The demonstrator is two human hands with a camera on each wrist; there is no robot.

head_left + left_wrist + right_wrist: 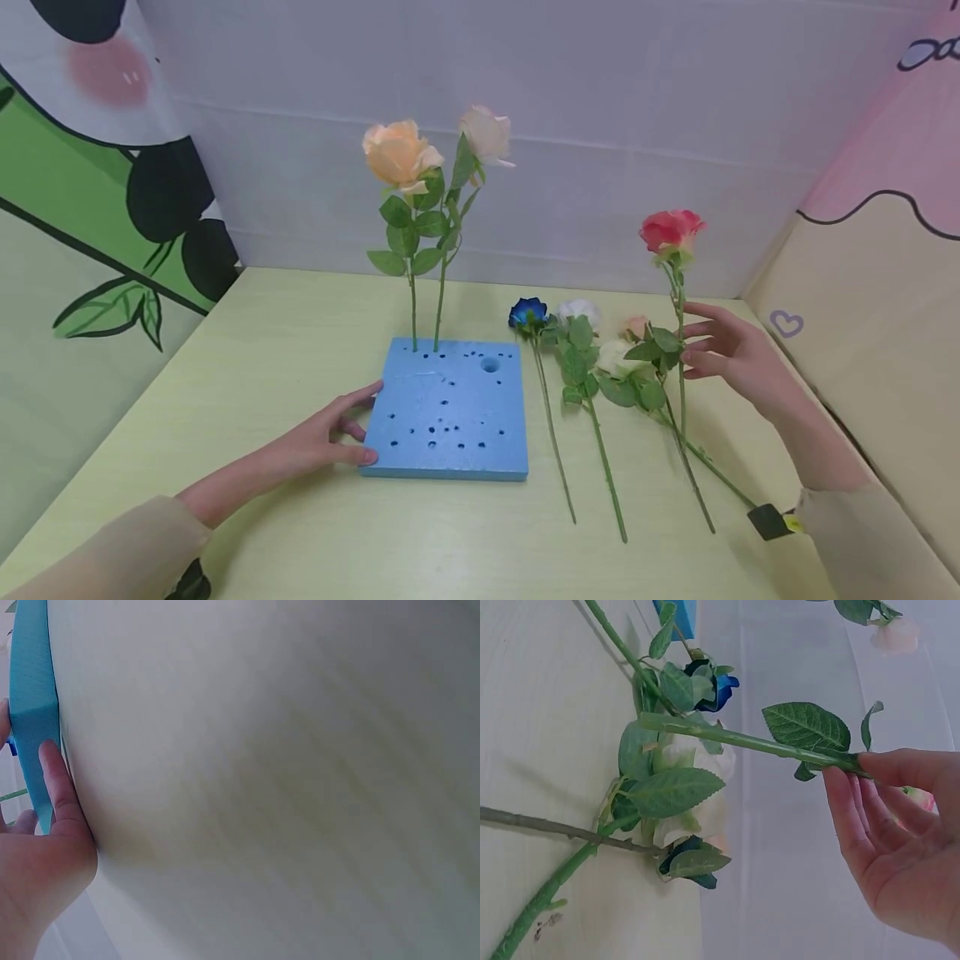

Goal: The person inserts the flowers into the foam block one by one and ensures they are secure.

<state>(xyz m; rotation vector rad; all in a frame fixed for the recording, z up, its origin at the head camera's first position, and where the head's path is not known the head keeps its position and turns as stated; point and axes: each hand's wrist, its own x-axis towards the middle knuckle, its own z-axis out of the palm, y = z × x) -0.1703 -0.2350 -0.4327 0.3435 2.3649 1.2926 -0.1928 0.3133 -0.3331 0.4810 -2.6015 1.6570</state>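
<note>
A red rose (671,233) is held up in the right hand (727,354). Its long axis is nearly vertical: the bloom is above the hand and points up, and the bare stem runs down below it. Thumb and fingertips pinch the stem just above the middle, with the fingers only part bent. I cannot tell whether the stem's lower end touches the leaves behind it.

The left hand (337,433) is spread, thumb and fingers apart, pressing against the side of a blue board (468,417) that lies flat on the worktop (300,533) between the hands. Many small holes dot the board's top, with one wider hole near the far corner on the right hand's side. Two roses stand in holes along the far edge: an orange rose (400,156), upright, nearer the left hand, and a pale pink rose (487,136), its stem leaning slightly toward the right hand's side.

Between the board and the right hand, other flowers lie with blooms away from the person and stems toward them. Nearest the board is a blue rose (528,312), then a white rose (577,312). Closest to the right hand are a cream rose (617,358) and a peach rose (636,327), their stems crossing.
</note>
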